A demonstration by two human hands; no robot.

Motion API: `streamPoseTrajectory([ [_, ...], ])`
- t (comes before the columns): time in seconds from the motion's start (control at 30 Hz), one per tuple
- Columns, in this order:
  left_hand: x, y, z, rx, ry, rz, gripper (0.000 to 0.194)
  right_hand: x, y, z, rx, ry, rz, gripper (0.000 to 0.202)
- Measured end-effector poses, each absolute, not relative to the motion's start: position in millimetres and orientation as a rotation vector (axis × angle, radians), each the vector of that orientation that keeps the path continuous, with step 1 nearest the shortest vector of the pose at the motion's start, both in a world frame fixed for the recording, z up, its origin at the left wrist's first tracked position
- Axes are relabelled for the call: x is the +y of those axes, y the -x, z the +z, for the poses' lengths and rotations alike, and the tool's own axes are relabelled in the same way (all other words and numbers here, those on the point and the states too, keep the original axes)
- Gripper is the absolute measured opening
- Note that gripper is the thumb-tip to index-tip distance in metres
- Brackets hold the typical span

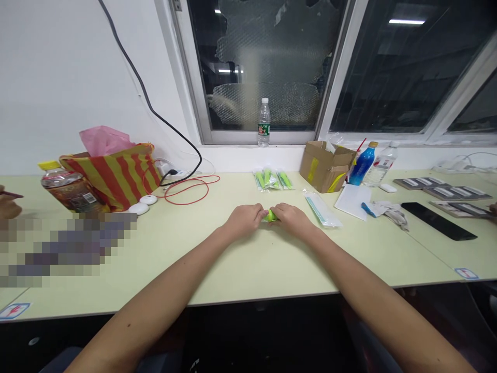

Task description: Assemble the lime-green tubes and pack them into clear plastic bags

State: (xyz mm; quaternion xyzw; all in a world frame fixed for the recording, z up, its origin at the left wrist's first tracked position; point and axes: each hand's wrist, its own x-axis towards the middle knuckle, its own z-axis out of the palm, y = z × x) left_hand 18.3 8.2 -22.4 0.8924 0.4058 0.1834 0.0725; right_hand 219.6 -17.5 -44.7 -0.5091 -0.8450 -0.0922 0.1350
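Observation:
A small bright green item [271, 215], seemingly in a clear wrapper, lies between my hands just above the table [248, 259]. My left hand [245, 220] grips its left end with fingers closed. Around the right end, my right hand [290, 219] is closed too. Most of the item is hidden by my fingers, so its kind is unclear. Behind my hands, several green items in clear plastic packets [272, 178] lie in a group. Right of my right hand is a flat clear packet with a teal strip [320, 208].
A cardboard box [325, 166], blue bottle [362, 165] and white paper [353, 201] stand or lie to the right. At left are a striped bag [120, 178], a drink bottle [70, 189] and a red cable [186, 194]. Another person's hand [8, 204] shows at far left.

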Motion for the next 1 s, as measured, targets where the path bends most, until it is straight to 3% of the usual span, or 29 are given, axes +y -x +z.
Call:
streamPoseTrajectory([
  [0.67,13,-11,-28,0.985,-2.736,0.440,0.026,-26,-216,-35,-2.468,1.605,-0.210,0.029],
  [0.8,8,-17,-33,0.934,-2.970,0.490,0.024,-28,-224,-33,-2.420,1.613,0.034,0.028],
  [1.0,8,-21,-34,0.768,-3.331,0.653,0.022,-24,-237,-32,-2.235,1.515,0.616,0.048],
])
